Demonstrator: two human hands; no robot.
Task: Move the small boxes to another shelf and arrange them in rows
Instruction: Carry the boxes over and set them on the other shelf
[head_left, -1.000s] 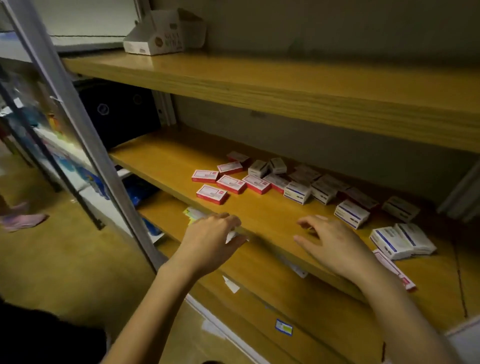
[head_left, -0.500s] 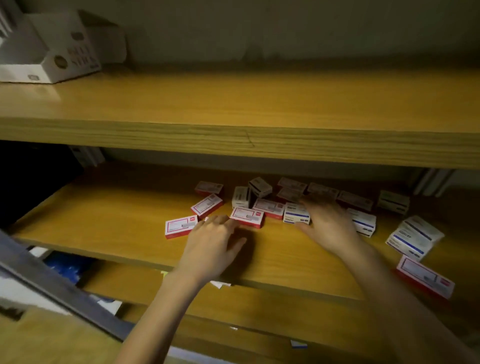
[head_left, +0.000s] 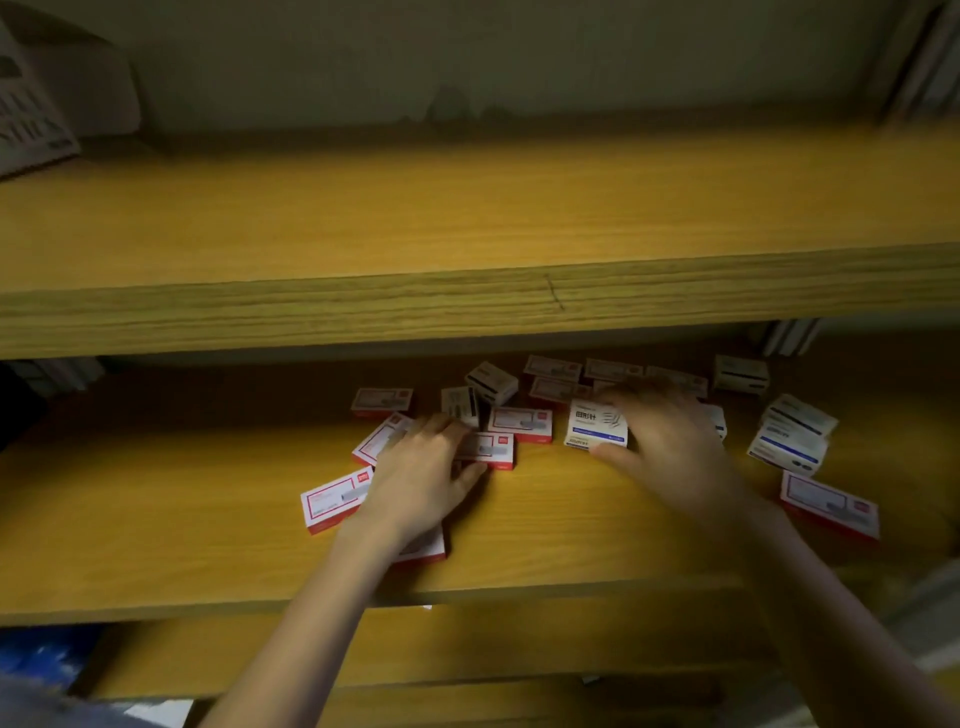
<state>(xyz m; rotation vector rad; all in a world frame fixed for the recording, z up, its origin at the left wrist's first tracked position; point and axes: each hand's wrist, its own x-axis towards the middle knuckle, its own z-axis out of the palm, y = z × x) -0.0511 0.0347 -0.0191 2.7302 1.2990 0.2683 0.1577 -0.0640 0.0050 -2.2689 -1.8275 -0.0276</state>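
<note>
Several small boxes lie scattered on the middle shelf (head_left: 156, 519). Some are red and white, such as one box (head_left: 335, 499) at the front left. Others are white with blue or black stripes (head_left: 787, 447). My left hand (head_left: 421, 478) lies flat over the red-white boxes, its fingers reaching one red-white box (head_left: 488, 449) and its thumb beside it. My right hand (head_left: 670, 441) holds a blue-white box (head_left: 595, 426), thumb in front and fingers over its top. Some boxes are hidden under both hands.
The upper shelf (head_left: 467, 218) juts out just above my hands, with a white carton (head_left: 31, 119) at its far left. A lower shelf (head_left: 519, 639) shows beneath. A red-white box (head_left: 828, 504) lies at the right, near the front edge.
The view has moved closer to the shelves. Both hands reached further in onto the boxes, and my right hand has taken hold of a blue-white box.
</note>
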